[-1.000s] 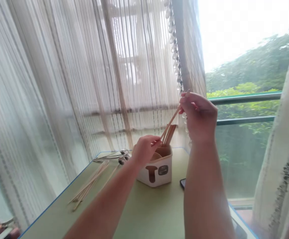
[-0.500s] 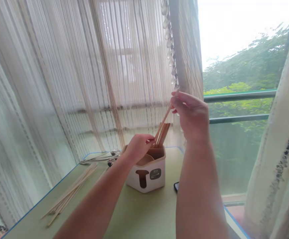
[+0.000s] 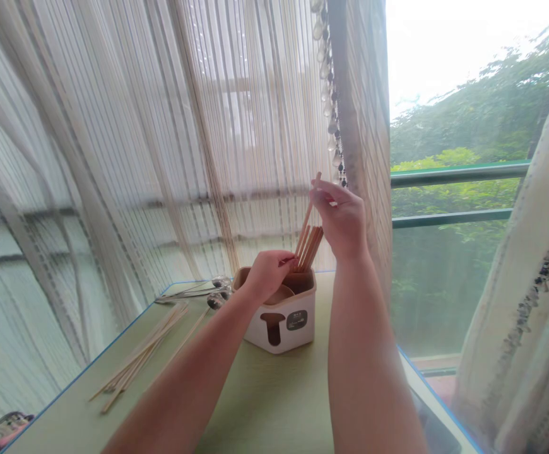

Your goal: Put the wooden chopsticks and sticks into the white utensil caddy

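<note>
A wooden chopstick (image 3: 306, 217) slants up out of a white holder (image 3: 280, 321) with a brown rim and inside. Its upper end is pinched between the fingertips of my right hand (image 3: 343, 217). My left hand (image 3: 271, 274) reaches over the holder's rim, its fingers closed round the lower part of the same chopstick. Several more chopsticks (image 3: 313, 246) stand upright in the holder's back right part, just beside the held one. The lower ends of the chopsticks are hidden inside the holder.
Several pale chopsticks (image 3: 144, 353) lie in a loose pile on the light green table (image 3: 250, 403). Metal spoons (image 3: 218, 296) lie left of the holder. A sheer striped curtain (image 3: 127, 157) hangs behind the table; a railing (image 3: 454, 176) shows through the window at right.
My right hand has come left and slightly down, and the held chopstick stands steeper, closer to the others. My left hand stays at the holder. The view has shifted a little.
</note>
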Motion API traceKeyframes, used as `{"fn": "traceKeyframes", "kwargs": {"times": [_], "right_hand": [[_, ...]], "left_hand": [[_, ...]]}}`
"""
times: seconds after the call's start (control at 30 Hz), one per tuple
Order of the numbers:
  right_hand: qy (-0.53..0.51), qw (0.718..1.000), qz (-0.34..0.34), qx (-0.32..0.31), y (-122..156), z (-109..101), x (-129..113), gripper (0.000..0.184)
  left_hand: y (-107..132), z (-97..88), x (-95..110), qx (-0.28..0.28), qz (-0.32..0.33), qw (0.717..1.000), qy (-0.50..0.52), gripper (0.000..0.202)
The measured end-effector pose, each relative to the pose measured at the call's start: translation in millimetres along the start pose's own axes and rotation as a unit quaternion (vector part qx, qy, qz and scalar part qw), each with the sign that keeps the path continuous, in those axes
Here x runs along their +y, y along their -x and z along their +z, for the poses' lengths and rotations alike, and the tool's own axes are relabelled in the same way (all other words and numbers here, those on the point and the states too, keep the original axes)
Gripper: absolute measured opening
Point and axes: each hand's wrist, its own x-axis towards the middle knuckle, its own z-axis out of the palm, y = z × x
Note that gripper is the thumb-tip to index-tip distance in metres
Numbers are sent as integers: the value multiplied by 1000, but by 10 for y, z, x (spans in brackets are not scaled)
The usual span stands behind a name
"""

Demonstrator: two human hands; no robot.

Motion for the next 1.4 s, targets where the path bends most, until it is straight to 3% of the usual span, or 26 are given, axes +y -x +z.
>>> {"fn": "traceKeyframes", "kwargs": {"times": [0.1,0.23,0.5,0.67,0.93,1.1,1.3,1.4], "right_hand": [[10,1000,11,-15,0,19,98,28],[-20,999,26,-27,8,19,148,28],[-65,992,92,-57,46,-11,177,29],[4,990,109,-85,62,-24,164,29],[131,967,144,-162,81,-27,103,23],[114,959,170,-194,89,-34,152,24],[113,945,184,-244,105,-44,205,25],[79,958,170,-216,106,-51,186,28]], "left_hand": [[1,11,-15,-3,-14,1000,-4,22],[-13,16,-19,51,-23,998,30,22],[-15,23,-47,33,-9,999,27,20],[-14,28,-34,62,-24,997,46,21],[14,-1,-36,11,-47,999,-16,14],[2,4,-50,7,-44,997,-62,15],[-1,17,-34,36,-54,998,4,23],[-5,24,-31,22,-61,998,-2,17]]}}
